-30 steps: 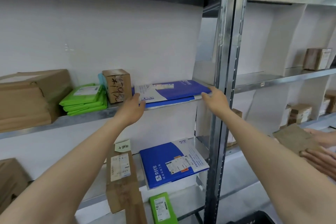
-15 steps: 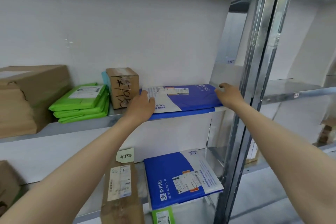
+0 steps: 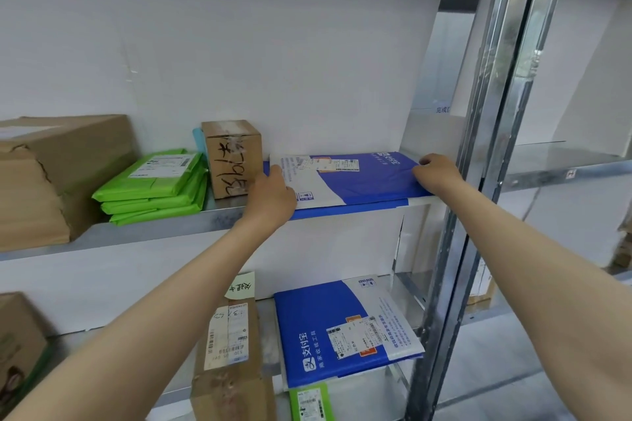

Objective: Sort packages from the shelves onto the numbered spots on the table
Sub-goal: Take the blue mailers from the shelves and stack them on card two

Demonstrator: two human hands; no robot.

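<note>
Both hands have crept a bit further onto the blue package [image 3: 359,181], and the view has come closer.

It lies flat on the middle shelf [image 3: 154,232], not on the tabletop yet. The left hand [image 3: 273,195] holds its corner at about eight o'clock, fingers bent over the top (the thumb is hidden). The right hand [image 3: 436,173] grips the end at three o'clock, fingers curled and bunching the plastic.

What could go wrong? The small brown box [image 3: 232,157] sits just beside the package at nine o'clock. A sideways pull could knock it into the green packages [image 3: 154,184]. The metal post [image 3: 478,181] stands close at three o'clock, so the right hand could bump it on the way out. The package looks soft and floppy, so it might sag in the middle and slip. A blue edge shows under it (maybe a second package, I cannot tell), and that could get dragged off the shelf too.
</note>
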